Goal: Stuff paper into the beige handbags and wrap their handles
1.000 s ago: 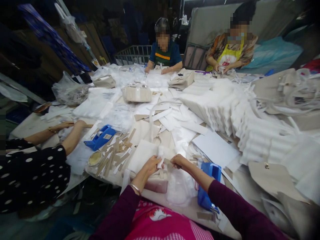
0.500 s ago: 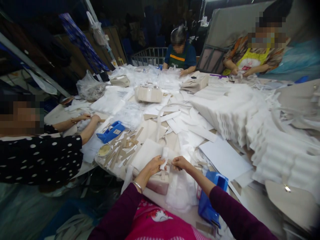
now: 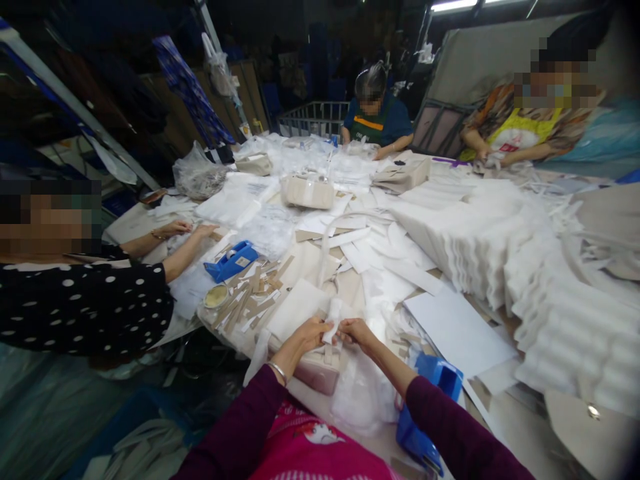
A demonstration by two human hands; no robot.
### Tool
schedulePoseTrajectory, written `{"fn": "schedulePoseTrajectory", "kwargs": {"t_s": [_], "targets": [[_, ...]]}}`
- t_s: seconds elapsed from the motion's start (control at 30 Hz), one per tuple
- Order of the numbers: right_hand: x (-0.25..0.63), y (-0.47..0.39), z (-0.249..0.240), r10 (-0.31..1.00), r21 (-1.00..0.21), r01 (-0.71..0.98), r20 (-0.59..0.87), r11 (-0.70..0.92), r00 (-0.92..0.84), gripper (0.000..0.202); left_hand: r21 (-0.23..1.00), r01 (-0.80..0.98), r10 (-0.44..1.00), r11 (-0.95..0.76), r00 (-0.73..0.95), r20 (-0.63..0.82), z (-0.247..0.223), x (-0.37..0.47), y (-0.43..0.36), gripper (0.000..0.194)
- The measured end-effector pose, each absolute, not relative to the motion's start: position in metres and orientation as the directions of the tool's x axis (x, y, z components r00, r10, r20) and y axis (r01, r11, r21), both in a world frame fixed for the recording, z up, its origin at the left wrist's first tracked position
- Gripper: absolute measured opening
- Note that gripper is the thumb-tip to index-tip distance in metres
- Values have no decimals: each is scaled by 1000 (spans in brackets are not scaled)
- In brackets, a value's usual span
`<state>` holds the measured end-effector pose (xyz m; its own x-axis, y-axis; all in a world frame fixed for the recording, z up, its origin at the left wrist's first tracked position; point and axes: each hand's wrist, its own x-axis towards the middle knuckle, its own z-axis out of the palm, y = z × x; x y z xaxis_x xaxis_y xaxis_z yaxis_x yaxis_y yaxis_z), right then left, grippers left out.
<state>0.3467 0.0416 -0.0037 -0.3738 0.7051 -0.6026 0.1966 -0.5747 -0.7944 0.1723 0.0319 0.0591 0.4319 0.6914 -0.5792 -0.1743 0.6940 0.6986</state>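
A cream handbag [image 3: 320,371] lies in front of me at the table's near edge. Above its front, my left hand [image 3: 309,333] is closed on a strip of white foam wrap [image 3: 333,319]. My right hand [image 3: 356,331] is pinched at the strip's right side, its fingertips close to the left hand's. Whether a small piece is between those fingertips is too small to make out. Clear plastic wrapping [image 3: 361,393] is bunched to the right of the bag, below my right hand.
A blue tape dispenser [image 3: 435,393] stands beside my right forearm; another blue dispenser [image 3: 233,261] sits farther left, near scattered card strips [image 3: 253,293]. Stacked white foam sheets [image 3: 480,233] fill the right. A white board [image 3: 457,330] lies before them. Several co-workers sit around the table.
My right hand has moved left, closer to my left hand and the foam strip. The view has shifted slightly, and the co-worker's hands at the left have moved a little.
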Motion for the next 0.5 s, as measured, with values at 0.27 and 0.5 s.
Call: {"fn": "schedulePoseTrajectory", "kwargs": {"t_s": [0.27,0.5], "targets": [[352,65,12,718,-862,308,-507,-403,-477,21,719,-146,700,679,423,-575,57,173,32,34],[391,38,50,791,-953,297,-226,-59,-569,39,744,-129,727,655,376,-575,58,173,29,37]]}}
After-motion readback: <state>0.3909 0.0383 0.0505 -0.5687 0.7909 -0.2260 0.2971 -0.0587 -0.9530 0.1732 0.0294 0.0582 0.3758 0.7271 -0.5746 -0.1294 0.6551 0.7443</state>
